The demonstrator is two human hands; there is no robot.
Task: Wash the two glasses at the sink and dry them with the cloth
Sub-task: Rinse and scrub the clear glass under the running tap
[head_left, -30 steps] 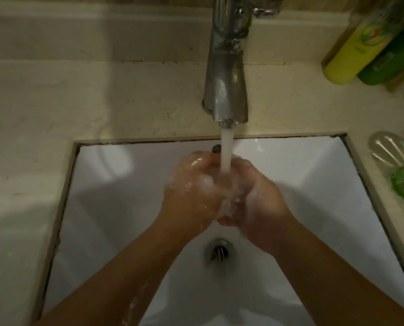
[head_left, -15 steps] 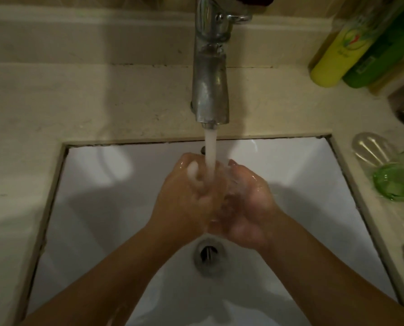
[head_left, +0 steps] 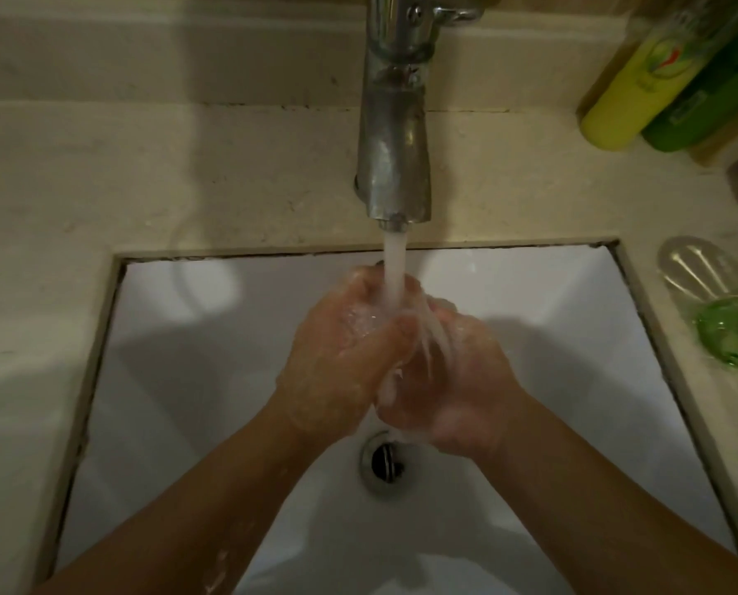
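1. Against half a second earlier: the two hands remain pressed together under the stream, but the left hand (head_left: 337, 354) now lies more over the right hand (head_left: 453, 380), and the water strikes the left knuckles and fans off to the right in thin strands. The foam seen a second ago is mostly rinsed off.
2. Grip: both hands are curled into one another. Whether anything sits between them cannot be told; water and blur hide the palms.
3. Task's things: a clear glass (head_left: 698, 272) lies on its side on the right counter, with a green glass (head_left: 736, 332) just nearer the camera, touching or overlapping it. Both are well apart from the hands.
4. Tap (head_left: 395, 122) stands at the back, running, with the stream (head_left: 394, 268) falling straight onto the hands.
5. Edges: the sink (head_left: 165, 380) is white with a dark seam along its rim, and the drain (head_left: 382, 461) sits just below the hands. Open basin lies left and right of the hands.
6. Counter (head_left: 101, 186) at left is bare stone. A yellow bottle (head_left: 633, 88) and a green bottle (head_left: 710, 100) lean at the far right corner.
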